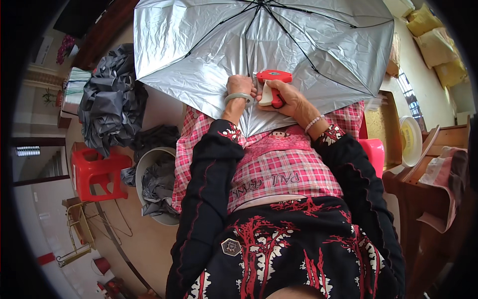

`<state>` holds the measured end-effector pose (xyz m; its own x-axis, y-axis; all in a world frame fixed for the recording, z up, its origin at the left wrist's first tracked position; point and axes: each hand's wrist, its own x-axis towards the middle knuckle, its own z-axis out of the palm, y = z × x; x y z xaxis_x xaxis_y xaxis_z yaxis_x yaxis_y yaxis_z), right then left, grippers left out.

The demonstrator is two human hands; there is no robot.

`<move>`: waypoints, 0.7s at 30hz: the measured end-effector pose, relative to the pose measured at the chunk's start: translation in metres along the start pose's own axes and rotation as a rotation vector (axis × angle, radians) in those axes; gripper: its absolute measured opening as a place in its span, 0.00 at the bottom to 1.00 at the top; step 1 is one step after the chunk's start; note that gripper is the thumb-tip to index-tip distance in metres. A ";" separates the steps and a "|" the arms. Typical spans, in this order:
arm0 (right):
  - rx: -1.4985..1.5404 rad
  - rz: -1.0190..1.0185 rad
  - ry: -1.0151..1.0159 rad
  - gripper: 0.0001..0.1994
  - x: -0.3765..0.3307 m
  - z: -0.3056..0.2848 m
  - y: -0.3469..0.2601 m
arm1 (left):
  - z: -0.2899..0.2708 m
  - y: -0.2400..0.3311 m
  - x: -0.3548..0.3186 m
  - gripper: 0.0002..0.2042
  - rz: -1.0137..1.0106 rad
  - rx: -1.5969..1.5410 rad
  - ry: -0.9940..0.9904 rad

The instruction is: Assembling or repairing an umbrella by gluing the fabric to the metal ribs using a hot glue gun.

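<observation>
An opened umbrella (318, 37) spreads its silver inner side over my lap, with black ribs running out from the hub at the top. My left hand (240, 85), with a pale bangle at the wrist, is closed on the umbrella's fabric near one rib; the fingertips are partly hidden. Right beside it, my right hand (291, 97) grips a red-and-white handheld tool (275, 75). Its red body lies above my fingers and its white and red handles are within them. The tool's narrow tip points left, close to my left hand.
A pink checked apron (289, 169) covers my lap. To the left, crumpled dark grey fabric (112, 94) is heaped above a red stool (97, 174), and more lies in a light bucket (144, 167). A wooden chair (418, 174) and white tub (410, 142) stand at the right.
</observation>
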<state>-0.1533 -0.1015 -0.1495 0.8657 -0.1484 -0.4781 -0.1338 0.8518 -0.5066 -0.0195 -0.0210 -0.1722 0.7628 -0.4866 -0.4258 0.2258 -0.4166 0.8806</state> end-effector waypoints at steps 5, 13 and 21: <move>-0.017 -0.018 -0.094 0.12 0.004 -0.006 0.000 | -0.003 0.006 -0.007 0.09 0.029 0.074 -0.008; -0.057 -0.033 -0.005 0.11 0.002 -0.002 0.000 | -0.008 0.008 -0.015 0.08 0.084 0.078 -0.047; -0.117 -0.013 0.037 0.13 0.003 -0.006 -0.004 | -0.006 0.010 -0.022 0.07 0.155 0.103 -0.027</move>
<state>-0.1531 -0.1083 -0.1535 0.8498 -0.1790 -0.4958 -0.1800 0.7854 -0.5922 -0.0301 -0.0099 -0.1524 0.7670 -0.5707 -0.2932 0.0424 -0.4108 0.9107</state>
